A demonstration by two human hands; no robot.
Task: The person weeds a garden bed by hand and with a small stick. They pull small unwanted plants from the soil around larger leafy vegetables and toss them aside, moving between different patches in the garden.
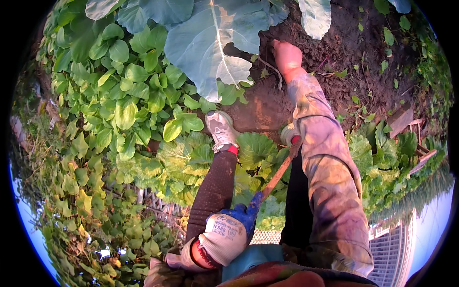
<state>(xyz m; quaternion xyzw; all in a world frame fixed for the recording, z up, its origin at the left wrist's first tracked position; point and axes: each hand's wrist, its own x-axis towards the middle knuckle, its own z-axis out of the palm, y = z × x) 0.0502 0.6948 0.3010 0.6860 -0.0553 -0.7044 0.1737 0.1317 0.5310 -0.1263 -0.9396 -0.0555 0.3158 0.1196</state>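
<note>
My left hand (228, 234), in a white work glove with a blue coated palm, is closed round a brown wooden handle (277, 179) near my left thigh. The handle slants up and away to the right. Its far end goes out of sight by my right sleeve, so the kind of tool does not show. My right hand (287, 57), bare, reaches down to the dark soil (311, 52) with its fingers curled in. What they grip, if anything, is hidden. Just left of it spreads a large blue-green cabbage-like leaf (213, 45) with holes. A thin dry stem (273, 69) lies beside the wrist.
Dense leafy greens (136, 81) grow at the left. Pale crinkled leafy vegetables (184, 155) surround my shoes (221, 128). Climbing vines (79, 191) fill the lower left. Broken wooden boards (400, 119) lie at the right, and a white lattice fence (389, 246) stands at lower right.
</note>
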